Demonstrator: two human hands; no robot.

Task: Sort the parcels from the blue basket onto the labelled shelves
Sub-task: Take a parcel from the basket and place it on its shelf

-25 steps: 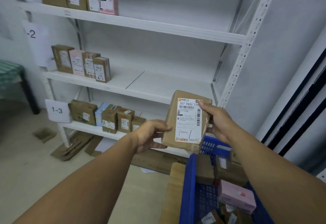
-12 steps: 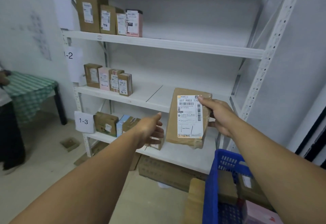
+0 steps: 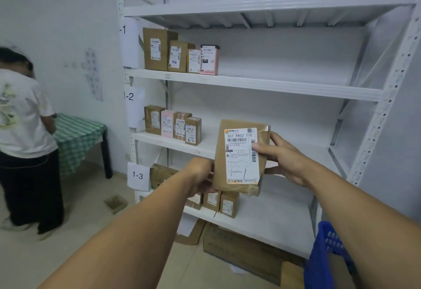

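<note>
You are curling your left hand point(image 3: 200, 179) round the lower left edge of the parcel point(image 3: 241, 158), which is standing upright between your hands with its label facing you, in front of the shelves point(image 3: 273, 86). Your right hand point(image 3: 280, 158) is pinching its right edge, thumb lying on the label and fingers behind. Below and right of that grip, the blue basket point(image 3: 323, 254) is showing its rim.

A second ago both hands held the parcel point(image 3: 239, 158) just above the blue basket point(image 3: 323, 254). The left hand point(image 3: 200, 178) then let go, and now grips its lower left edge again. The right hand point(image 3: 282, 158) has slid its thumb from the top corner down onto the barcode. The basket has sunk to the lower right corner, and a person point(image 3: 22, 129) has come into view beside the checked table point(image 3: 77, 129).
</note>
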